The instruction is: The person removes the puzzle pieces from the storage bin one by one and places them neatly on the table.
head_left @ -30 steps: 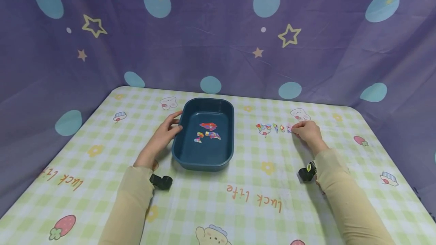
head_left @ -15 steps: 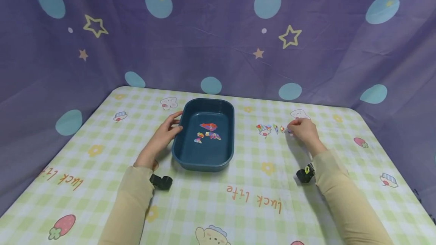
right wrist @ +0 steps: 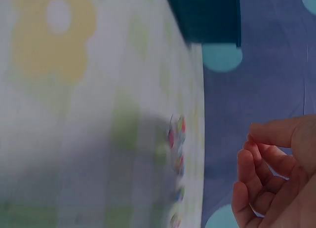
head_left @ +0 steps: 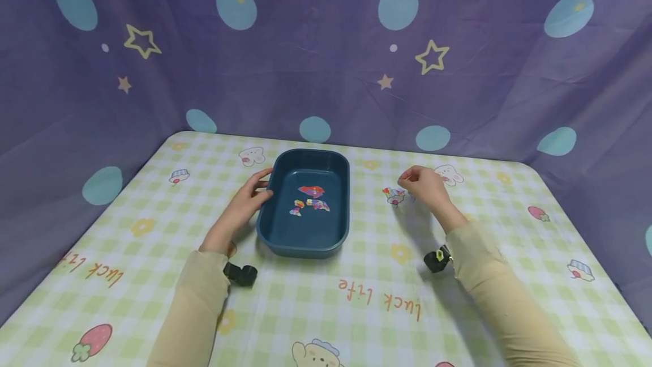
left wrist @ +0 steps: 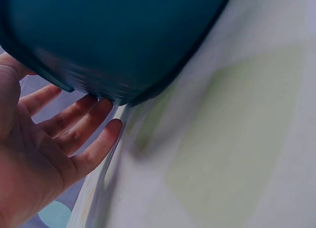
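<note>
A dark teal tray [head_left: 303,237] stands on the checked tablecloth, with several shiny, colourful stickers [head_left: 312,191] lying flat on its floor. My left hand [head_left: 239,208] rests against the tray's left side, its fingers [left wrist: 84,124] spread and only slightly bent along the outer wall in the left wrist view. To the right of the tray, my right hand [head_left: 425,188] is raised above the cloth with thumb and forefinger pinched together. A small sticker seems to be in that pinch, largely hidden by the fingertips. Below lie more stickers [head_left: 389,192], seen blurred in a row in the right wrist view.
The tablecloth [head_left: 377,321] carries printed flowers, strawberries and lettering. Behind the table's far edge hangs a purple curtain [head_left: 316,72] with stars and blue ovals. A black camera [head_left: 438,259] sits at the right wrist and another black camera [head_left: 240,274] at the left.
My right hand has left the right end of the sticker row, moving left and up towards the tray. The left hand and the tray have stayed in place.
</note>
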A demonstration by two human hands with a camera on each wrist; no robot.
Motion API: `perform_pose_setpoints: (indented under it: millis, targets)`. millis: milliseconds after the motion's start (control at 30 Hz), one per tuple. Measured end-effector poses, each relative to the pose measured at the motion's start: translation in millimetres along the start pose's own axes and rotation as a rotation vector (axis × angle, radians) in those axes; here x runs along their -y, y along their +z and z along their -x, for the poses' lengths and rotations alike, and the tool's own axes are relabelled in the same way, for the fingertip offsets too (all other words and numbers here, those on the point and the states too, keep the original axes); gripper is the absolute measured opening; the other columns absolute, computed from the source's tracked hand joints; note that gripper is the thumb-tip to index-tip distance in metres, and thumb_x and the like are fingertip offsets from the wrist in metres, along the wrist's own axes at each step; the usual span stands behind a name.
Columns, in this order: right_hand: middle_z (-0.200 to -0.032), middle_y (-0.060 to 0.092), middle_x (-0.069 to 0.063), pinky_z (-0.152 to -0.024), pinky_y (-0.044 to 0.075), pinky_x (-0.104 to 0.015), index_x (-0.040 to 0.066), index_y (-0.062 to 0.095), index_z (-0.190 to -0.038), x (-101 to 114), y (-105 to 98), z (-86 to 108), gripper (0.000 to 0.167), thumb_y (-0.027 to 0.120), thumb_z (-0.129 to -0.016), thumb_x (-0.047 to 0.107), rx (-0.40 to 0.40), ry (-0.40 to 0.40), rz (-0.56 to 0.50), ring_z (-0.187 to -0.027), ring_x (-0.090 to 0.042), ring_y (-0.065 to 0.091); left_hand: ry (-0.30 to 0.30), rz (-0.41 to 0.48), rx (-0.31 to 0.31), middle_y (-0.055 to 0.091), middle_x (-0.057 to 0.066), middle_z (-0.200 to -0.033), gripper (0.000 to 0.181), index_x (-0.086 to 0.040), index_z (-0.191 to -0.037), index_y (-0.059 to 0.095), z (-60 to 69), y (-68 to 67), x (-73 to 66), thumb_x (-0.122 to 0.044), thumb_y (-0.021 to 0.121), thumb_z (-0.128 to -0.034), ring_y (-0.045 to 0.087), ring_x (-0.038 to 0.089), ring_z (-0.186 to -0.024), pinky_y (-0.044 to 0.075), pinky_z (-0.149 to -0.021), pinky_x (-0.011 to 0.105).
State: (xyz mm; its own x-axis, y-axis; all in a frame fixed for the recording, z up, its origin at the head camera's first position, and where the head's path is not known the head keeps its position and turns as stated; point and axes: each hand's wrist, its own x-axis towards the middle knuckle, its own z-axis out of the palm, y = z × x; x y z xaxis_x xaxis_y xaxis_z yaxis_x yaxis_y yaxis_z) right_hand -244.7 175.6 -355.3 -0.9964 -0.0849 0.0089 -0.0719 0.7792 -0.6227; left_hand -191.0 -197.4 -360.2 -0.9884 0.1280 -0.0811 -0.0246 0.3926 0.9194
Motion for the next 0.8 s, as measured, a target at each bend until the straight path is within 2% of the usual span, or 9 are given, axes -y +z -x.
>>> perform_pose_setpoints:
  millis: [233,433,567,667,800]
  targets:
    - [-0.083,0.063,-0.005,-0.061,0.039,-0.028,0.011,0.063,-0.090,32.3,7.4,0.7,0.017,0.059,-0.086,0.028,0.039,-0.090,0.033,-0.068,-0.017,0.053,-0.006,0.000,-0.002,0.035,0.023,-0.137,0.056,-0.016,-0.145,0.023,2.4,0.5,0.0,-0.016,0.044,-0.0926,0.042,0.038,-0.119,0.036,-0.098,0.053]
    - [-0.082,0.064,-0.003,-0.055,0.042,-0.028,0.013,0.064,-0.090,61.1,14.9,2.4,0.015,0.061,-0.085,0.027,0.060,-0.176,0.031,-0.061,-0.016,0.055,-0.014,0.006,-0.003,0.035,0.023,-0.137,0.056,-0.016,-0.144,0.024,3.4,0.6,-2.7,-0.016,0.044,-0.0925,0.042,0.037,-0.119,0.036,-0.098,0.052]
    - [-0.082,0.065,-0.002,-0.059,0.042,-0.027,0.013,0.065,-0.088,79.0,23.7,1.7,0.014,0.062,-0.084,0.027,0.068,-0.226,0.048,-0.068,-0.015,0.057,-0.011,0.000,-0.002,0.034,0.023,-0.137,0.056,-0.015,-0.145,0.023,2.9,0.6,-3.2,-0.016,0.044,-0.0927,0.041,0.037,-0.120,0.036,-0.098,0.052]
    - [-0.082,0.065,-0.001,-0.061,0.044,-0.029,0.014,0.065,-0.088,90.5,31.5,0.8,0.013,0.063,-0.083,0.027,0.080,-0.249,0.061,-0.071,-0.016,0.058,-0.007,0.002,-0.005,0.035,0.023,-0.136,0.056,-0.016,-0.145,0.024,1.0,-0.2,-0.9,-0.016,0.044,-0.0924,0.042,0.037,-0.119,0.036,-0.098,0.052]
    - [-0.085,0.066,0.001,-0.064,0.046,-0.029,0.016,0.065,-0.089,101.8,42.1,0.3,0.013,0.063,-0.084,0.028,0.110,-0.286,0.085,-0.074,-0.015,0.059,-0.006,0.020,-0.004,0.036,0.022,-0.136,0.056,-0.018,-0.144,0.025,-6.1,-1.9,9.4,-0.016,0.046,-0.0919,0.044,0.036,-0.116,0.037,-0.097,0.051]
